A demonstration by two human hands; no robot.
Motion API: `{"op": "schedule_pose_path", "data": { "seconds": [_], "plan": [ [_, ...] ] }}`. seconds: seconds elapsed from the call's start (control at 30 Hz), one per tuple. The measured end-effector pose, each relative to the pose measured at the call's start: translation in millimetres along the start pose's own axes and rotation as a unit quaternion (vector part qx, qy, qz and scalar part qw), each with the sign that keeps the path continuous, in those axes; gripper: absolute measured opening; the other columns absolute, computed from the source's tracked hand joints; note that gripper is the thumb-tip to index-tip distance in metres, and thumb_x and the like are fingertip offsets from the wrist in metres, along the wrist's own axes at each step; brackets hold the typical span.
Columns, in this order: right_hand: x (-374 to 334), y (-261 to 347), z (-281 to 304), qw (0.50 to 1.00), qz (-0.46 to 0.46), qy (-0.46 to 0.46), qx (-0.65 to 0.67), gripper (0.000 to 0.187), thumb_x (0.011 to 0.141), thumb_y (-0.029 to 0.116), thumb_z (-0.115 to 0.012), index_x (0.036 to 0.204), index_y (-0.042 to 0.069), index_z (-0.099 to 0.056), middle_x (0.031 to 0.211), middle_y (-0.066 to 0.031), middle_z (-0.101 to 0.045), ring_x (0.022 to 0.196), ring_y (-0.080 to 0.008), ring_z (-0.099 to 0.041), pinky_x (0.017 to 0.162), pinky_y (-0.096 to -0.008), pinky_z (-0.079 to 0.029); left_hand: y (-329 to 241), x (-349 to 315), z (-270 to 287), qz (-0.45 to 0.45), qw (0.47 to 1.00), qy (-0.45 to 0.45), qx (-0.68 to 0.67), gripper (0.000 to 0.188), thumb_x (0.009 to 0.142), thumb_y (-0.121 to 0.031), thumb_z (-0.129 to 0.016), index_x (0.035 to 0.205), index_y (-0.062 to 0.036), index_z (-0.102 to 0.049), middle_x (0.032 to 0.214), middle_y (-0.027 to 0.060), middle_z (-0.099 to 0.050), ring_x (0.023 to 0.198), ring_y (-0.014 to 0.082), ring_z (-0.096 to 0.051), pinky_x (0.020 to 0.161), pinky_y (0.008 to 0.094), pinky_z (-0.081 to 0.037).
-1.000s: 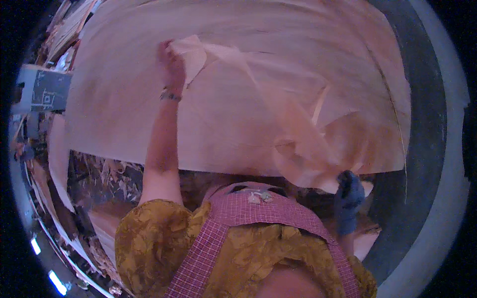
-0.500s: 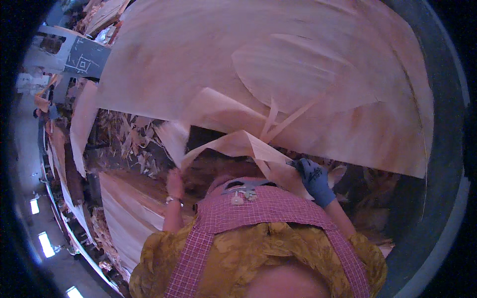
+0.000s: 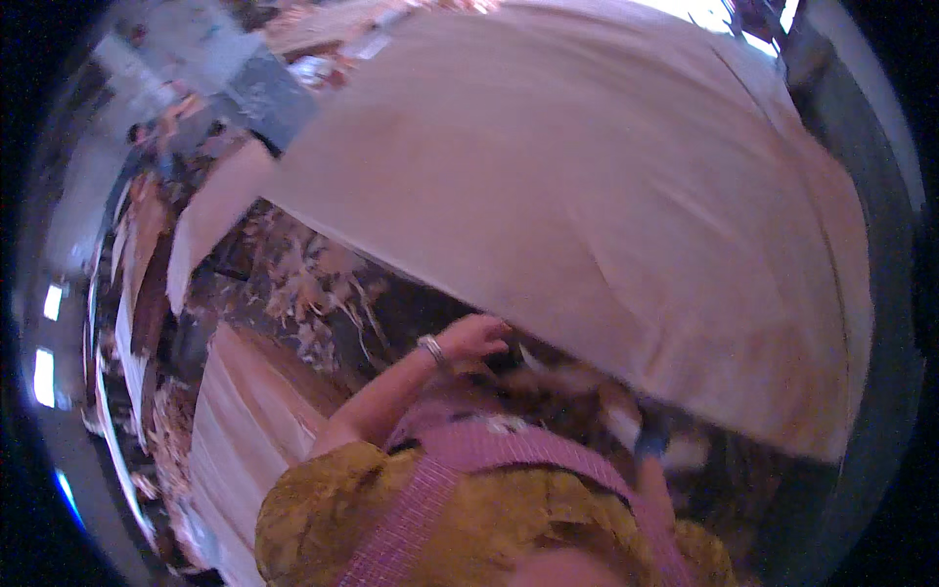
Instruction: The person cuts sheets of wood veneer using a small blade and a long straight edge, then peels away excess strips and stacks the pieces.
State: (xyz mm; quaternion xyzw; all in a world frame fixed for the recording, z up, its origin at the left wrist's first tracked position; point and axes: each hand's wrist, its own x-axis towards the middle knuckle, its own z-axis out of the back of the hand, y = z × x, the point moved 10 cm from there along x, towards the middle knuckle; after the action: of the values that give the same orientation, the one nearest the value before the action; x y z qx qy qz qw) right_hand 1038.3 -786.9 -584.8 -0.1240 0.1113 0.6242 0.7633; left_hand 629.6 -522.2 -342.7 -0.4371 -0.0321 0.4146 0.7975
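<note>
A large thin sheet of wood veneer (image 3: 548, 186) spreads out in front of me, its near edge running diagonally from far left to near right. My bare left hand (image 3: 477, 338), with a bracelet at the wrist, is at that edge, its fingers bent together. What lies in them, if anything, is hidden. My right hand (image 3: 652, 440), in a blue-grey glove, is low and close to my body, below the sheet's edge. It is smeared by motion, and its fingers do not show clearly. Beside it is a blurred pale strip of veneer (image 3: 622, 425).
Veneer scraps (image 3: 318, 279) litter the ground beyond my left arm. A stack of veneer sheets (image 3: 249, 411) lies at left, and another pale sheet (image 3: 215, 220) stands farther off. A grey panel (image 3: 264, 93) is at far left. A dark grey border (image 3: 885, 293) curves along the right.
The loose torn veneer pieces on the big sheet and between my hands are gone from there. My left hand has moved right, to the sheet's edge; my right hand is lower. The view has turned.
</note>
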Motion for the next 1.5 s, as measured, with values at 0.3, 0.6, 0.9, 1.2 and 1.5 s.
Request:
{"op": "schedule_pose_path", "data": {
  "seconds": [0.3,0.6,0.9,1.2,1.5],
  "plan": [
    [41.7,126.9,148.6,0.9,-0.302,-0.255,0.185,0.023,0.09,0.016,-0.058,0.111,0.006,-0.06,0.094,-0.0094,-0.061,0.08,-0.0242,-0.06,0.071,-0.0356,-0.049,193.4,-71.7,525.7,-0.102,0.845,-0.512,-0.113,0.032,0.093,-0.028,-0.064,0.108,-0.0002,-0.066,0.09,0.004,-0.069,0.082,0.0095,-0.062,0.076,0.0301,-0.052],
    [216.0,478.5,460.3,0.82,0.048,-0.353,0.447,0.015,0.091,0.012,-0.06,0.087,0.0,-0.068,0.07,-0.0099,-0.059,0.065,-0.0227,-0.057,0.063,-0.0319,-0.046,292.8,-80.1,946.2,-0.192,0.716,-0.653,-0.157,0.069,0.089,-0.061,-0.057,0.113,0.0028,-0.062,0.105,0.0102,-0.065,0.098,0.018,-0.058,0.087,0.0393,-0.045],
    [312.3,761.5,658.7,0.793,0.376,-0.356,0.322,0.019,0.09,0.005,-0.063,0.073,0.0,-0.055,0.068,-0.0152,-0.053,0.058,-0.024,-0.049,0.054,-0.0337,-0.04,282.1,-84.3,949.8,-0.159,0.833,-0.398,-0.349,0.045,0.087,-0.053,-0.066,0.104,-0.0111,-0.067,0.097,-0.0001,-0.066,0.092,0.0125,-0.06,0.08,0.0302,-0.044],
    [367.4,979.3,952.8,0.631,0.451,-0.452,0.441,0.02,0.097,0.02,-0.055,0.1,0.002,-0.062,0.076,-0.012,-0.065,0.064,-0.0225,-0.063,0.06,-0.0357,-0.05,292.5,-88.7,937.9,-0.175,0.848,-0.372,-0.336,0.018,0.092,-0.028,-0.067,0.09,-0.0102,-0.069,0.078,-0.0066,-0.061,0.067,0.002,-0.049,0.06,0.0218,-0.04],
    [396.4,1041.4,950.3,0.652,0.24,-0.425,0.579,0.028,0.089,0.025,-0.068,0.1,-0.001,-0.066,0.078,-0.0077,-0.069,0.062,-0.0168,-0.064,0.051,-0.0337,-0.051,383.5,-89.0,842.2,-0.215,0.888,-0.167,-0.371,0.02,0.091,-0.027,-0.068,0.091,-0.0074,-0.067,0.092,-0.0029,-0.064,0.085,0.0066,-0.056,0.075,0.0242,-0.045]
  ]
}}
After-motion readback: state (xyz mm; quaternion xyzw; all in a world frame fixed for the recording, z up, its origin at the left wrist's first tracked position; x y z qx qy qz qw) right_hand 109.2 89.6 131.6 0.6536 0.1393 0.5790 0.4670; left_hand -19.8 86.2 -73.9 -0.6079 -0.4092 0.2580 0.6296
